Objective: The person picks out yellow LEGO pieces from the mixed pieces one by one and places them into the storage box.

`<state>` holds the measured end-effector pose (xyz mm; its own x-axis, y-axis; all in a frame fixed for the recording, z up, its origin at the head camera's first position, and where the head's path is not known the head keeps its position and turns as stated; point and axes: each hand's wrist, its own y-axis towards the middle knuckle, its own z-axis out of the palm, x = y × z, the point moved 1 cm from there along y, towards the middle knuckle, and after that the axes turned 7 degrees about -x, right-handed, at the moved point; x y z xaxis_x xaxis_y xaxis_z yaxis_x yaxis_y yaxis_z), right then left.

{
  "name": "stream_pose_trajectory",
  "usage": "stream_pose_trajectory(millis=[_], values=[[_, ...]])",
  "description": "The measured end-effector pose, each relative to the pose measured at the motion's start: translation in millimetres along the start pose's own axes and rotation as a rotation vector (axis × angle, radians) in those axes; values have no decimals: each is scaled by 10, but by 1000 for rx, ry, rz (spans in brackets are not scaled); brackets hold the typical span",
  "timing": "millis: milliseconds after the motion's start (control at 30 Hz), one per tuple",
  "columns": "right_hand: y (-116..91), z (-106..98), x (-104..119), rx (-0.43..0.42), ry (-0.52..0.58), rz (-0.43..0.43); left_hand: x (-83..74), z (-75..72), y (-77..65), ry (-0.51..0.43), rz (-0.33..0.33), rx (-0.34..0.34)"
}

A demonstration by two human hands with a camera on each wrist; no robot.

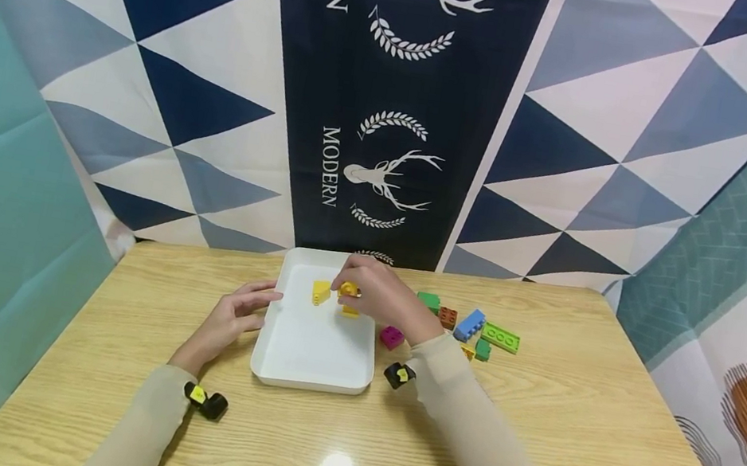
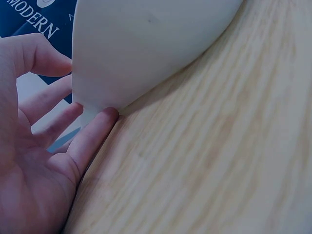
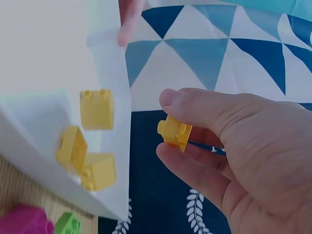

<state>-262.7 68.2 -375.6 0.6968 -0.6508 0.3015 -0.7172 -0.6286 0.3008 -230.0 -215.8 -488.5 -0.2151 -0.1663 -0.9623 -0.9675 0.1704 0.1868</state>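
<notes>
A white tray lies on the table with yellow toy bricks in its far half. Over that part of the tray my right hand pinches a yellow toy brick between thumb and fingertips. Three more yellow bricks sit inside the tray in the right wrist view. My left hand touches the tray's left side with its fingertips, fingers spread and loosely bent. In the left wrist view, those fingertips meet the tray's outer wall.
Right of the tray lie a magenta brick, a brown brick, a blue brick, a light green brick and darker green bricks. A yellow one is partly hidden by the right forearm. Patterned cloth hangs behind the table.
</notes>
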Motion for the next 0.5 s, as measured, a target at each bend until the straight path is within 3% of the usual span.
stream_pose_trajectory(millis=[500], values=[[206, 60, 200, 34, 22, -35, -1, -7, 9, 14, 1, 14]])
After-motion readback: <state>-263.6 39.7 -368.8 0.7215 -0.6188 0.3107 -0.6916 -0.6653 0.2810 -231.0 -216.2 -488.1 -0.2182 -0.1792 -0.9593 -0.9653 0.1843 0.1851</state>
